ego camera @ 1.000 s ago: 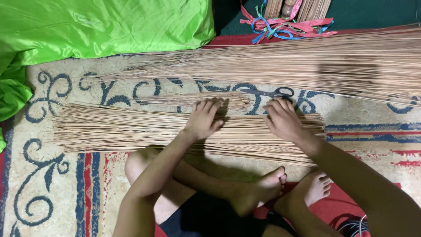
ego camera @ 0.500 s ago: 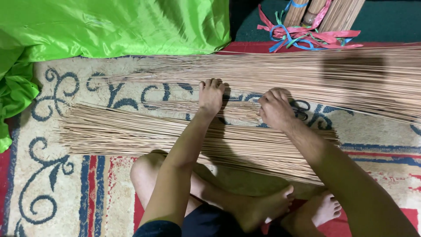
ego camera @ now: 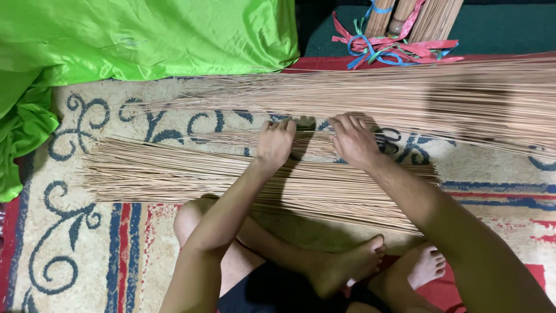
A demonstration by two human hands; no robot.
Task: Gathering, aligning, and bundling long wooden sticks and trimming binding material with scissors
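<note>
A low, wide heap of thin pale-brown sticks (ego camera: 174,174) is spread flat across the middle of the frame on a cream carpet with dark blue scrolls and red stripes (ego camera: 63,255), all lying the same way, left to right, so that single sticks can be drawn off the top; a smaller loose layer of the same sticks (ego camera: 231,138) lies just above it, at the centre, and it is there that both hands are set. The left hand (ego camera: 275,142) is laid palm down with its fingers curled onto the small layer, pressing it to the carpet; the right hand (ego camera: 353,139) is laid beside it, apart from it, fingers bent over the sticks, and whether a stick is pinched under them cannot be told. A longer fan of light-brown sticks (ego camera: 405,93) is stretched across the upper right, kept separate from the near heap; tied bundles of sticks with red and blue ribbons (ego camera: 399,40) are stood at the top right. A crumpled bright green cloth (ego camera: 116,40) is pushed aside at the upper left. Crossed bare legs and feet (ego camera: 347,266) are seen at the bottom, close against the heap's near edge.
</note>
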